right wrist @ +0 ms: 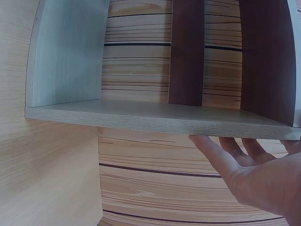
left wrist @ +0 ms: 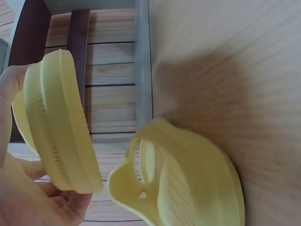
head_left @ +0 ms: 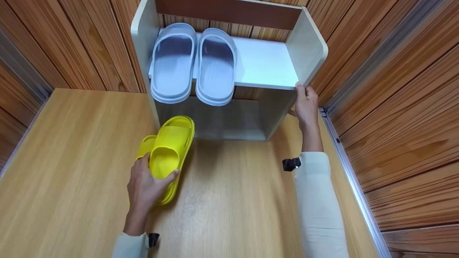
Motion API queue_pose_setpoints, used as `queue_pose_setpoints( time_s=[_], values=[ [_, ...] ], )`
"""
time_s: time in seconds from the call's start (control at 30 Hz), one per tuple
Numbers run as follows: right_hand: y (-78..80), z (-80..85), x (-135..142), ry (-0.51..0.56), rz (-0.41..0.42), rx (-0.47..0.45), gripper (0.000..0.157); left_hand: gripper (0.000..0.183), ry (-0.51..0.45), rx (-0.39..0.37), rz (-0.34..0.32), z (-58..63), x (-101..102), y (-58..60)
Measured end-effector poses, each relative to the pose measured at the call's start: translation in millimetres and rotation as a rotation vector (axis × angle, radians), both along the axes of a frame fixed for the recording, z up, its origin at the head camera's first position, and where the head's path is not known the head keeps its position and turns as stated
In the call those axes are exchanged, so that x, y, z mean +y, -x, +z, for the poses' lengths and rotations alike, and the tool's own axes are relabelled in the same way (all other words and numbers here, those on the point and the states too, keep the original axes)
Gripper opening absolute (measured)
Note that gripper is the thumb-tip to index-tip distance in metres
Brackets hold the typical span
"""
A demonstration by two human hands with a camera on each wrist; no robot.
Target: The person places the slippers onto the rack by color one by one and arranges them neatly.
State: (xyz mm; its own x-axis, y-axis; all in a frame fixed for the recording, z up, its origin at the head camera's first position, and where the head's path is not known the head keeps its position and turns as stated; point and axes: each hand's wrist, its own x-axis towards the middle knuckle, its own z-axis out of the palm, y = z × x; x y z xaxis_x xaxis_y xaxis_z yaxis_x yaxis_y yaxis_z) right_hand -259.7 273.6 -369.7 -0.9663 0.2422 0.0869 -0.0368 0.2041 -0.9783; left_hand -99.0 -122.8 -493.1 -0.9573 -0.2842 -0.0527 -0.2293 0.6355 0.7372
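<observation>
I am holding a yellow slipper in the left hand, thumb and fingers pinching it from opposite sides. In the head view it is lying between one and two o'clock from that hand and about eight o'clock from the right hand, with a second yellow slipper showing just beside it at ten o'clock. The left wrist view is showing the held one hanging clear of the floor. The left forearm is slanting up from between six and seven o'clock. The right arm is stretching up from six o'clock, its fingers loosely extending, tips touching the outer side of the rack. Two grey slippers are sitting on its upper shelf, about ten o'clock from the right hand
</observation>
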Motion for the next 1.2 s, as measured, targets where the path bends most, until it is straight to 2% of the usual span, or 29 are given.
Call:
queue_pose_setpoints(
  time_s=[0.2, 0.43, 0.7, 1.2],
  values=[
    [-0.3, 2.0, 0, 0.014, 0.005, -0.017, 0.057, 0.099, 0.023, 0.005, -0.008, -1.9, 10, 19.9],
    [-0.4, 2.6, 1, 0.021, 0.008, -0.013, 0.058, 0.098, -0.007, 0.017, -0.026, -8.3, 18, 41.7],
    [-2.2, 3.7, -1, 0.015, 0.009, -0.018, 0.056, 0.1, -0.014, 0.015, -0.007, -12.7, 22, 54.7],
    [-3.4, 3.2, -1, -0.005, 0.018, -0.006, 0.057, 0.1, -0.019, -0.022, 0.027, -6.7, 26, 86.2]
  ],
)
